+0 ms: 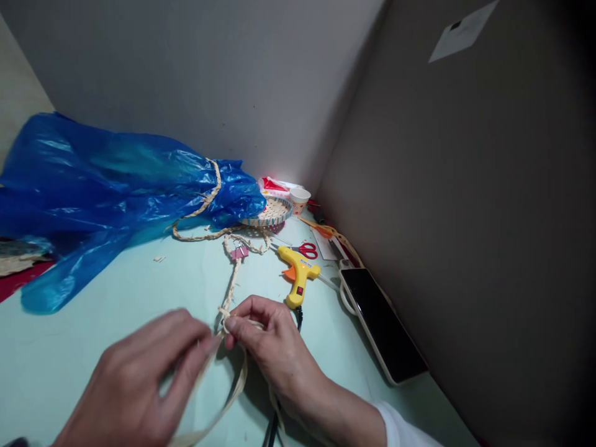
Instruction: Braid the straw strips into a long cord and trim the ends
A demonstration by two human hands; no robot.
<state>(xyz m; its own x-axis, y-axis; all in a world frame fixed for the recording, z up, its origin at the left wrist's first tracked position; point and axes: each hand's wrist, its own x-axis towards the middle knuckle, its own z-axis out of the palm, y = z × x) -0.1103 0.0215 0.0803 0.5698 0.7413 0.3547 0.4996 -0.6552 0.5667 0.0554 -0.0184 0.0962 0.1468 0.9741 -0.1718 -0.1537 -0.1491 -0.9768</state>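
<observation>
Right hand (274, 344): grip pinched closed at near end of cream plaited fibre cord (233, 282), middle of pale green tabletop (190, 273). Left hand (149, 366): blurred grip, seems closed on pale flat strand (213, 356). Better keep tension even.

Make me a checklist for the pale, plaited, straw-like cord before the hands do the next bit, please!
1. Right hand gripping the pale, plaited, straw-like cord: ok, fingers pinch its near end.
2. Pink clip with metal wire handles on the cord: ok, farther up the cord from the hands.
3. Left hand gripping a loose, flat, pale strip: cannot tell, the fingertips are blurred.
4. Yellow plastic glue gun with orange trigger well away from fingers: not ok, it lies near the right hand.
5. Glue gun cool: cannot tell.
6. Red-handled scissors in sight: ok, beside the glue gun.
</observation>
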